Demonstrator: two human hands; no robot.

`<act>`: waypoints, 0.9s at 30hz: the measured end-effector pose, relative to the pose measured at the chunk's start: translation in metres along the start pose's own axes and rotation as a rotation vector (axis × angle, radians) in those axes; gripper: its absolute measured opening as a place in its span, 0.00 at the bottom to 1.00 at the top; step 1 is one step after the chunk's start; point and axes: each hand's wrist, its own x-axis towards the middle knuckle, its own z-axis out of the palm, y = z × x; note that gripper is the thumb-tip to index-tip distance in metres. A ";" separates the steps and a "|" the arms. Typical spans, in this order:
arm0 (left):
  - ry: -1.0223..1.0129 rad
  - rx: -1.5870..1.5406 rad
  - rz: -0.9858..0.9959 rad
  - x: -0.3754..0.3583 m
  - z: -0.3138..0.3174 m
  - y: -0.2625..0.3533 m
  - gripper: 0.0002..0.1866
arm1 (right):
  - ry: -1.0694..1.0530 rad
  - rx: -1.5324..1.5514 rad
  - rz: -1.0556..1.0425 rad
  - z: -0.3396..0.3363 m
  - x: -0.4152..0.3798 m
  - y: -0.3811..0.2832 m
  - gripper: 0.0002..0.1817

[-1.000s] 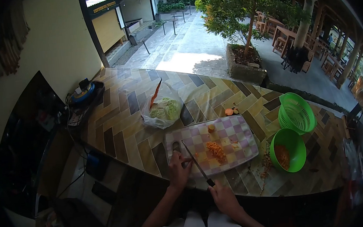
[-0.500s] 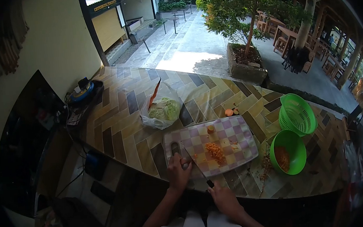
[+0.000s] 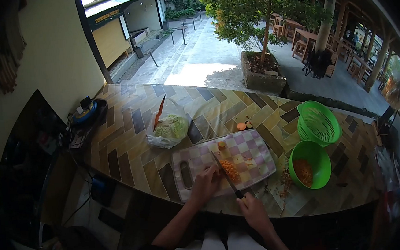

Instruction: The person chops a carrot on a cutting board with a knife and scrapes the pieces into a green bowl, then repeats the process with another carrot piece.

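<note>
While the right hand (image 3: 252, 208) grip clamps the knife (image 3: 226, 177), chopped carrot (image 3: 230, 169) lies beside the blade.

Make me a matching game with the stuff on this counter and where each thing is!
Things:
1. knife
2. cabbage
3. chopped carrot
4. green colander

Places:
A. inside a plastic bag
B. on the checked cutting board
C. in the right hand
D. behind the green bowl

Pairs: 1-C, 2-A, 3-B, 4-D
</note>
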 end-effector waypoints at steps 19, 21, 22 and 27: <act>0.114 0.194 -0.129 0.032 0.013 -0.004 0.28 | 0.167 -0.201 -0.085 -0.033 -0.027 0.013 0.14; 0.120 0.182 -0.163 0.034 0.016 -0.013 0.24 | 0.157 -0.204 -0.090 -0.037 -0.030 0.012 0.14; 0.105 0.183 -0.163 0.037 0.016 -0.016 0.22 | 0.158 -0.186 -0.086 -0.039 -0.031 0.013 0.14; -0.029 0.018 -0.226 0.052 0.010 -0.017 0.13 | 0.118 -0.001 -0.087 -0.044 -0.033 0.031 0.15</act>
